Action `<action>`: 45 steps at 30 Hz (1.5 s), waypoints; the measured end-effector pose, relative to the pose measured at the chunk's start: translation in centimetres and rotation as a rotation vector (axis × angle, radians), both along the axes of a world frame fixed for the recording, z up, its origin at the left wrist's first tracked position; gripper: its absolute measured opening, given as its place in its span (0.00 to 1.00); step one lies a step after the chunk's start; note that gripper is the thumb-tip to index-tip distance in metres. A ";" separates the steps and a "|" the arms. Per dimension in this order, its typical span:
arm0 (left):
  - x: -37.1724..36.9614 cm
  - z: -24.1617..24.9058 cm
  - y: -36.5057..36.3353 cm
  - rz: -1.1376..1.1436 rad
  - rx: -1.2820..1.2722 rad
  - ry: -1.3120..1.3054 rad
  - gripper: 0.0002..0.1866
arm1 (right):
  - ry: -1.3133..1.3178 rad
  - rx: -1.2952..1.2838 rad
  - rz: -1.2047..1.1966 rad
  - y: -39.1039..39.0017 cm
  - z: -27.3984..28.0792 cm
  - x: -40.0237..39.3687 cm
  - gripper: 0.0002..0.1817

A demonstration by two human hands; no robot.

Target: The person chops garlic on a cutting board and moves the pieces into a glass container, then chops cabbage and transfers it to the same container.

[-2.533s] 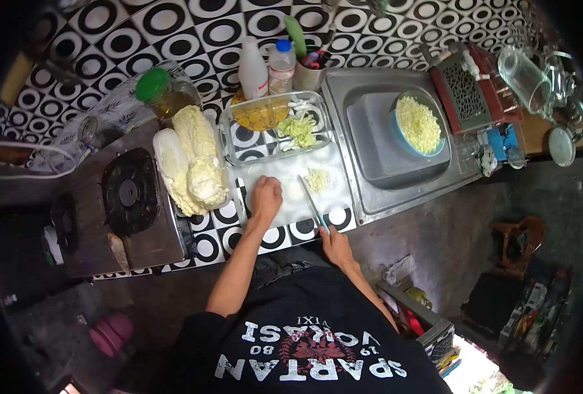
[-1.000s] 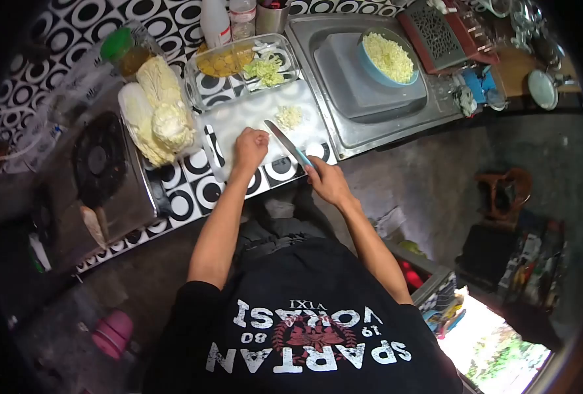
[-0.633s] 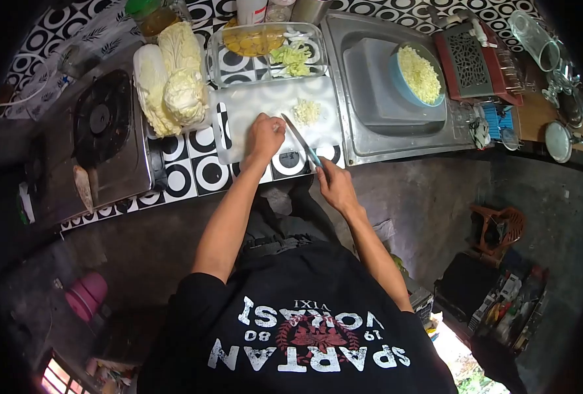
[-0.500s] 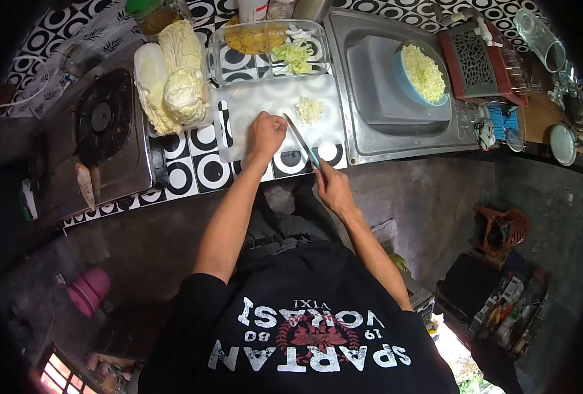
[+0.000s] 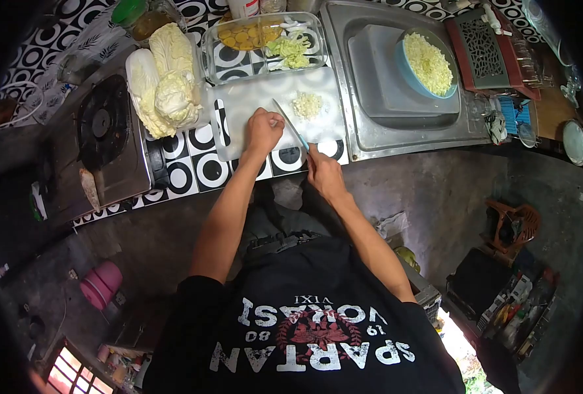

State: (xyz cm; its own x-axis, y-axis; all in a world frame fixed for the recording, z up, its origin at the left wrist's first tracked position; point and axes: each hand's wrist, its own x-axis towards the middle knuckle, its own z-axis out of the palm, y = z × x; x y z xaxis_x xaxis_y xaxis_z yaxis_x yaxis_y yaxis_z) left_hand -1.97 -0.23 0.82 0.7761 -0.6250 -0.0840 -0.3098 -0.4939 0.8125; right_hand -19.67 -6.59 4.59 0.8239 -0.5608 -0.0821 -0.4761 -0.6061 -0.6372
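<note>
My left hand (image 5: 264,133) rests on a translucent white cutting board (image 5: 241,104), its fingers pinched together. Whatever sits between those fingertips is too small to make out. In my right hand (image 5: 325,173) is a knife (image 5: 291,125) with a light blue handle, closed in my grip near the counter's front edge. Its blade slants up and left across the board, just right of my left fingertips. Beyond the blade lies a small heap of pale chopped pieces (image 5: 307,105).
Left of the board are pale napa cabbages (image 5: 176,98) and a gas stove (image 5: 107,151). Behind it stands a glass dish (image 5: 263,67) with yellow slices and green leaves. On the right, a blue bowl (image 5: 406,71) of shredded pale vegetable sits over the steel sink (image 5: 370,146).
The knife and my right hand have moved slightly up and left, bringing the blade's tip farther past my left fingertips. My left hand stays pinched at nearly the same spot; the camera view has shifted slightly.
</note>
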 end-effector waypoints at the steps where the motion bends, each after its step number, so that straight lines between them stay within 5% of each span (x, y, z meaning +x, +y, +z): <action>1: -0.1 0.0 0.0 0.000 0.004 0.001 0.04 | 0.029 0.022 0.000 -0.2 0.5 0.0 0.16; 36: -0.8 -0.2 0.5 0.113 -0.091 0.034 0.04 | -0.075 0.024 0.111 -1.5 -1.5 -0.3 0.21; 45: 4.2 1.3 1.3 0.229 -0.112 -0.307 0.11 | -0.079 0.016 0.153 -1.1 0.3 -1.8 0.19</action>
